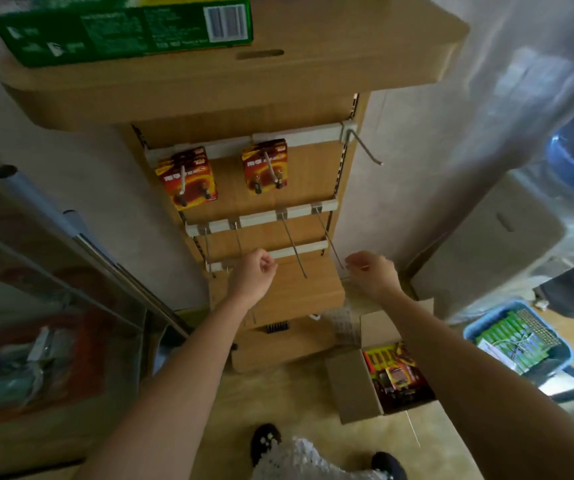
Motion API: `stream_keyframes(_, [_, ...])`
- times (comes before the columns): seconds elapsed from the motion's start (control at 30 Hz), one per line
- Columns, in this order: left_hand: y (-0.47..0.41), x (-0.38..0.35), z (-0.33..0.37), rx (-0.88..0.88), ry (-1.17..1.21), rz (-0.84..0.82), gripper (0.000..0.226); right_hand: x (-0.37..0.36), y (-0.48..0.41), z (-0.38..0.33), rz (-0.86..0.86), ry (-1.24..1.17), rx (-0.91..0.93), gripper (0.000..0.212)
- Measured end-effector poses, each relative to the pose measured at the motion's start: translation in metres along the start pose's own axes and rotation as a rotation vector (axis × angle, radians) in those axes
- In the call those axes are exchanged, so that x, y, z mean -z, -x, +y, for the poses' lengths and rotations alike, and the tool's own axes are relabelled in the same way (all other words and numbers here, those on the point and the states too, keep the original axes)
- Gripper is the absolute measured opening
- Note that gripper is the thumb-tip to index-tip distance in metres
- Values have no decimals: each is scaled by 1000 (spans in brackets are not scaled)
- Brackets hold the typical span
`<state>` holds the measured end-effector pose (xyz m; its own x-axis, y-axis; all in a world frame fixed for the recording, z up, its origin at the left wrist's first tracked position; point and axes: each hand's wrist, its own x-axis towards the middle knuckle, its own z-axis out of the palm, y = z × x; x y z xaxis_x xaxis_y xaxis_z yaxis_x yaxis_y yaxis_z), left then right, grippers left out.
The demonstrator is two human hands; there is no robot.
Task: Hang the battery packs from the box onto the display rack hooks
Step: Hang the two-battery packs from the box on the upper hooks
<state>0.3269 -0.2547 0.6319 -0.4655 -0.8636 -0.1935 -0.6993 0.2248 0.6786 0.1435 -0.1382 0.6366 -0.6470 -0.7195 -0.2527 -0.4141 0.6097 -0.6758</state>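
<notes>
our left hand (256, 271) is curled into a loose fist before the display rack (231, 183), with nothing visible in it. our right hand (372, 271) curls at the tip of the rightmost lower hook (328, 237) (whether it pinches it, we cannot tell). battery packs (197, 190) hang on two upper hooks (182, 180); more lie in the box (351, 389) on the floor.

Both arms stretch forward, left hand (256, 268) and right hand (372, 271) with fingers curled.

Green carton (122, 29) up top; blue basket (477, 329), perhaps circuit boards (517, 337).
</notes>
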Motion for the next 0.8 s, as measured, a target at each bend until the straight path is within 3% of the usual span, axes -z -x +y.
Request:
stream_keyframes(0.2, [30, -92, 55, -43, -86, -124, 12, 53, 14, 90, -39, 50, -15, 25])
stream_keyframes(0.53, [95, -274, 129, 148, 34, -190, 15, 157, 11, 276, -197, 189, -38, 23])
stream_keyframes(0.8, [92, -350, 120, 204, -8, -267, 11, 143, -8, 353, -227, 180, -141, 21])
